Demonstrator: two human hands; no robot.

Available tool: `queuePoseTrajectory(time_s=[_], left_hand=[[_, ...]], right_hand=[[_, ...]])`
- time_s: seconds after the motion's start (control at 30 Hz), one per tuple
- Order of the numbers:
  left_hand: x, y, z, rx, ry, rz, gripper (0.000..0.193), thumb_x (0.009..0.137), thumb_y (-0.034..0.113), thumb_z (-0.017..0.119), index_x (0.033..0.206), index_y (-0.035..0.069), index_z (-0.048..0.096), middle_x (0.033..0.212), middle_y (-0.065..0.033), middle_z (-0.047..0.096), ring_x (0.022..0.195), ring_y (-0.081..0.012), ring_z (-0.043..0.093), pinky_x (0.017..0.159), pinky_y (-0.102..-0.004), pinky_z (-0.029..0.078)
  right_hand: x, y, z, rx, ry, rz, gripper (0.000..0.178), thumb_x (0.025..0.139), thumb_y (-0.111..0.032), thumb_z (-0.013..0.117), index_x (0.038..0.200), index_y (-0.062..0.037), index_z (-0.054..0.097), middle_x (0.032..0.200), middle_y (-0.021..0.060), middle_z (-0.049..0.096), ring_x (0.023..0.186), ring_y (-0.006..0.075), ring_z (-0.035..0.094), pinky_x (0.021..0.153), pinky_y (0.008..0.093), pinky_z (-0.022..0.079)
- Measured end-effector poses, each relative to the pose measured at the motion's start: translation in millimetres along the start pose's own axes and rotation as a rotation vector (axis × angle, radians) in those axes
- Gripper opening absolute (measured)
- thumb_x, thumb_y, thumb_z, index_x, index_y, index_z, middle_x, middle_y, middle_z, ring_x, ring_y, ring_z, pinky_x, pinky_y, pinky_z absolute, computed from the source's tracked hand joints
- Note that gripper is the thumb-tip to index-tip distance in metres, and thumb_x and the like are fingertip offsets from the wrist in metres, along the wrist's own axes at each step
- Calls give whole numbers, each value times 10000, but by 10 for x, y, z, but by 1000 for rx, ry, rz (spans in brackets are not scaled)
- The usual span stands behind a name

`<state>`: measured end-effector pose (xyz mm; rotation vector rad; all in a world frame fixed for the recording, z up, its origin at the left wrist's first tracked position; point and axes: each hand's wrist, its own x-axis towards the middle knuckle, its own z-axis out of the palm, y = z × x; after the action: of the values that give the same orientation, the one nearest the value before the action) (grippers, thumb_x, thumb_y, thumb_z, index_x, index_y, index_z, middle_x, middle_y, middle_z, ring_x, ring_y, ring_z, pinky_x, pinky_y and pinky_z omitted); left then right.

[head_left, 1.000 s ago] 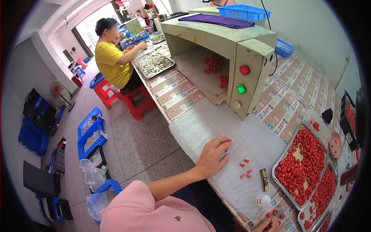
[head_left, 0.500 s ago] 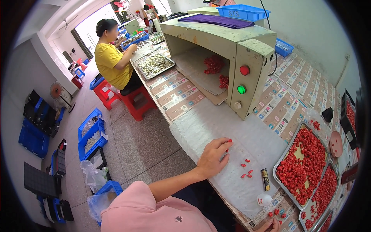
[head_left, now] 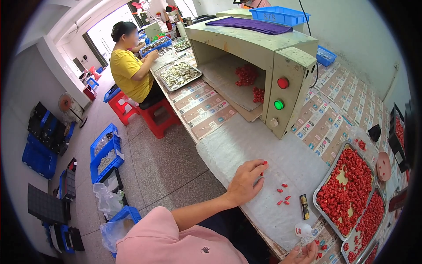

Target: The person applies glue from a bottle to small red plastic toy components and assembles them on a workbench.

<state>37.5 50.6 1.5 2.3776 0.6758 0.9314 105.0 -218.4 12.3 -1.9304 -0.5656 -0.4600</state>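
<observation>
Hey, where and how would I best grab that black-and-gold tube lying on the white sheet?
Probably across its middle, from above: the black-and-gold tube lies on its side on the white sheet, leaving both long sides free, while the small white bottle crowds its near end.

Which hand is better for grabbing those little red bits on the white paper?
Probably the left hand: it reaches over the white paper, nearer the loose red pieces. The right hand is farther off, near the paper's lower end.

On your left, speckled tile floor point(head_left: 162, 171) runs past red plastic stools point(head_left: 160, 128) toward a bright doorway point(head_left: 100, 38); at right, a pale wall point(head_left: 360, 39).
</observation>
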Motion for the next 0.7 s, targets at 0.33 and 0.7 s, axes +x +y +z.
queuePoseTrajectory(time_s=[0.33, 0.7], left_hand=[[-5, 4, -6, -25, -6, -21, 407, 737, -28, 612, 1136, 39, 568, 1185, -130, 520, 888, -228, 582, 852, -336, 449], [3, 9, -14, -27, 6, -4, 400, 742, -49, 610, 1133, 22, 568, 1191, -135, 515, 918, -233, 583, 832, -317, 477]], right_hand=[[107, -170, 282, 30, 22, 35, 578, 823, -324, 704, 1251, 2, 495, 1186, 182, 530, 1035, 312, 540, 853, 406, 456], [229, -217, 361, -44, -65, 109, 510, 813, -291, 716, 1174, 31, 554, 1111, 181, 603, 995, 308, 586, 853, 400, 462]])
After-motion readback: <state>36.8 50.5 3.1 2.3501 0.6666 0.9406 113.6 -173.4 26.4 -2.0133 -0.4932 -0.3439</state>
